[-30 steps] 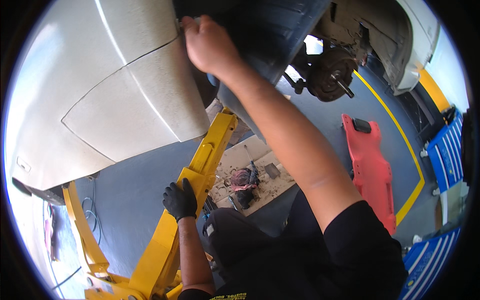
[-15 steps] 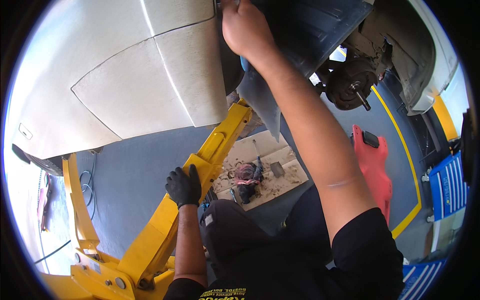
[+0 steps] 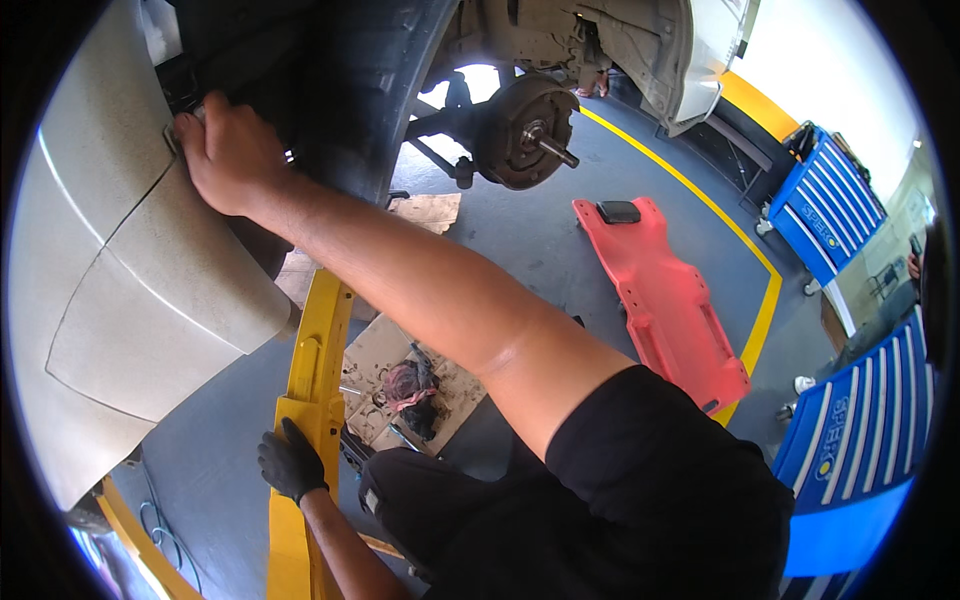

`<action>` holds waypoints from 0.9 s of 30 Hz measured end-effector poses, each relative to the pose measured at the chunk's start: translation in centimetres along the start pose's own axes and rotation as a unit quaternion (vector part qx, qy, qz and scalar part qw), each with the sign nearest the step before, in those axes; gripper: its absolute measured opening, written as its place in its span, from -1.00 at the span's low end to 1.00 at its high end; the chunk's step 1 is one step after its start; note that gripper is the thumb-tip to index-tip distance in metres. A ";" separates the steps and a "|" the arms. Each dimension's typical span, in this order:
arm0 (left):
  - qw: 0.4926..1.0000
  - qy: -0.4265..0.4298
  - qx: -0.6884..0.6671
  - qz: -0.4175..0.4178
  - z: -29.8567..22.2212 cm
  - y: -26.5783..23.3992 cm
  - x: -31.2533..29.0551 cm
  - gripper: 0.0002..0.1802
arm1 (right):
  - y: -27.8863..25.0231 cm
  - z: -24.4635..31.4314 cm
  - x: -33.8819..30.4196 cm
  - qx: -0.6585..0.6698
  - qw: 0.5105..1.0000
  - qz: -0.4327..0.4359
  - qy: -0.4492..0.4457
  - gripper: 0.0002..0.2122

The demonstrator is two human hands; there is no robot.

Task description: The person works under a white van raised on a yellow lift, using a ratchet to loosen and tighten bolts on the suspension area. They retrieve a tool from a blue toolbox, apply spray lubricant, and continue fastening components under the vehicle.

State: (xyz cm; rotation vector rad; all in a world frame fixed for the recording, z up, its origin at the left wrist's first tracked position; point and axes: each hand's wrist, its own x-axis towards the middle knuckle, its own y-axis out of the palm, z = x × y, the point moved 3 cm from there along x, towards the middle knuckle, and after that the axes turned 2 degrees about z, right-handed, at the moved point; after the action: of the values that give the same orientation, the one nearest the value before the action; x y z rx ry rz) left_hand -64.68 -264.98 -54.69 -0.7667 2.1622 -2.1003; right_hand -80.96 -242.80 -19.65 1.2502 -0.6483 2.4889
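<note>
My left hand [image 3: 292, 464], in a dark glove, is on the yellow lift arm [image 3: 318, 350]. Its fingers curl over the left side and the thumb lies on top. My bare right hand [image 3: 228, 152] reaches up and across to the far left. Its fingers are closed at the upper edge of the car's pale bumper [image 3: 170, 270], beside the dark wheel-arch liner [image 3: 340, 90]. Whatever is between those fingers is hidden. Below my right forearm, a stained cardboard sheet [image 3: 462, 400] on the floor carries a dirty pinkish rag [image 3: 405, 384] and several small parts.
A bare wheel hub [image 3: 525, 132] with a protruding spindle hangs beyond the liner. On the floor to the right lies a red creeper [image 3: 660, 285] with a black headrest. Blue tool cabinets [image 3: 825, 205] stand at the right, past a yellow floor line [image 3: 690, 185]. A hose [image 3: 160, 530] lies at lower left.
The view has swung right, bringing the hub, creeper and cabinets further in. My right hand now meets the bumper's upper edge; it was at the top of the view. My left hand stays on the lift arm.
</note>
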 end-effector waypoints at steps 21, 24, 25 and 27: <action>0.996 -0.036 -0.066 0.038 1.3 -0.4 -0.9 -0.40 | 0.1 0.8 -0.6 0.007 0.996 0.053 0.068 -0.48; 0.997 -0.028 -0.070 0.033 0.6 -0.9 -0.4 -0.40 | -0.1 -0.2 0.3 0.009 0.999 0.027 0.015 -0.54; 0.997 -0.031 -0.065 0.025 0.7 -1.0 -0.3 -0.40 | 0.3 -0.4 0.2 0.017 1.000 0.003 -0.009 -0.56; 0.997 -0.027 -0.070 0.024 0.1 -1.0 -0.4 -0.40 | 0.5 -1.8 0.3 0.024 0.994 -0.062 -0.082 -0.64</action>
State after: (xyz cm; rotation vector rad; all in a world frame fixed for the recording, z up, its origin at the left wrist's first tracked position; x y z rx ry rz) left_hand -63.97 -264.93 -53.92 -0.7640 2.2948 -1.9006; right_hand -82.61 -242.30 -20.52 1.4773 -0.5334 2.3324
